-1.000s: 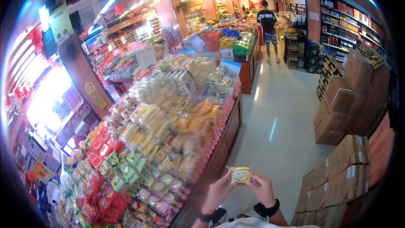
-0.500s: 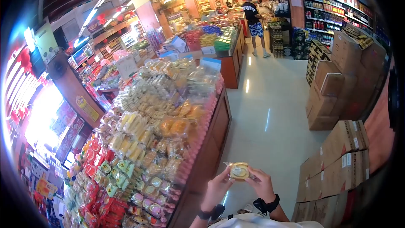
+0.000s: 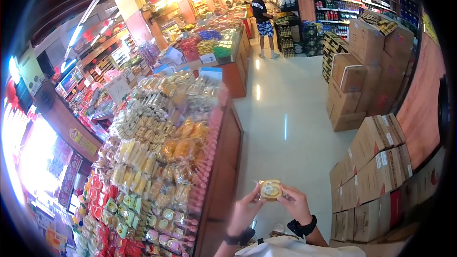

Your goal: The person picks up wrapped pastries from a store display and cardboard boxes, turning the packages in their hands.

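Between both hands, a small yellowish item in clear wrapping [image 3: 270,190] is held up over the aisle floor. My left hand [image 3: 246,211] pinches its left edge, and my right hand [image 3: 295,204] pinches its right edge. Dark bands circle both wrists. Left of the hands, a display counter [image 3: 221,162] bears heaps of wrapped goods: orange packets [image 3: 184,147], pale yellow packs [image 3: 126,162], green packets [image 3: 124,214] and red packets [image 3: 96,200]. The held item touches none of these heaps.
Brown cartons [image 3: 371,171] are stacked at the lower right, with taller boxes [image 3: 352,85] behind them. Further along the tiled aisle [image 3: 281,114], a person in a dark shirt [image 3: 262,19] stands near another counter [image 3: 238,66]. Bottle shelves [image 3: 338,14] line the back right.
The view has turned to the right, so the counter and the distant person appear further left. The person now faces more to the side. Both hands still hold the wrapped item.
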The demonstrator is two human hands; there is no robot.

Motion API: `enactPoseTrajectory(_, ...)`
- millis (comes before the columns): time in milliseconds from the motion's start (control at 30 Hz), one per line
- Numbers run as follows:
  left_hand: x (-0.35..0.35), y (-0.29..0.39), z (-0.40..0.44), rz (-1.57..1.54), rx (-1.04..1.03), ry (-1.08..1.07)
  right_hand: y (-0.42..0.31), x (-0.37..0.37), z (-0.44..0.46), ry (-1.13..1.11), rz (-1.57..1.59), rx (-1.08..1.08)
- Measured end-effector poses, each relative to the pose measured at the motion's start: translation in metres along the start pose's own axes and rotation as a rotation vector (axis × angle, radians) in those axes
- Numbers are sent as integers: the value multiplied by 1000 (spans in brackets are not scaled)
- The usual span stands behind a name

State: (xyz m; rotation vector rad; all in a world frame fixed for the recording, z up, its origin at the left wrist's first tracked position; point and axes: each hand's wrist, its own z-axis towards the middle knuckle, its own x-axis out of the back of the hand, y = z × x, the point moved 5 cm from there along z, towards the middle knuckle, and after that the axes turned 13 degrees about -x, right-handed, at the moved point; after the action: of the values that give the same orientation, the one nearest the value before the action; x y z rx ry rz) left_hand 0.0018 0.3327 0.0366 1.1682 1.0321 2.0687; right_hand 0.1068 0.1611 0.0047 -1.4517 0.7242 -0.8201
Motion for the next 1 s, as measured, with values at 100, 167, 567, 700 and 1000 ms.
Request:
enactPoseTrajectory(100, 7, -1, 3, -53, -10, -25, -1, -7, -4, 31, -11, -19)
enactPoseTrajectory(167, 8, -6, 3, -86, -40, -23, -8, -11, -9, 52, 16, -42)
enactPoseTrajectory(567, 59, -17, 12, -175, -129, -59, -41, -59, -12, 187, -150, 3)
enactPoseTrajectory(700, 71, -35, 8, -234, -113, -78, -42, -77, -15, 209, -170, -10)
enactPoseTrajectory(1000, 74, -69, 8, -346, -130, -170, -38, -104, -29, 335, -233, -41)
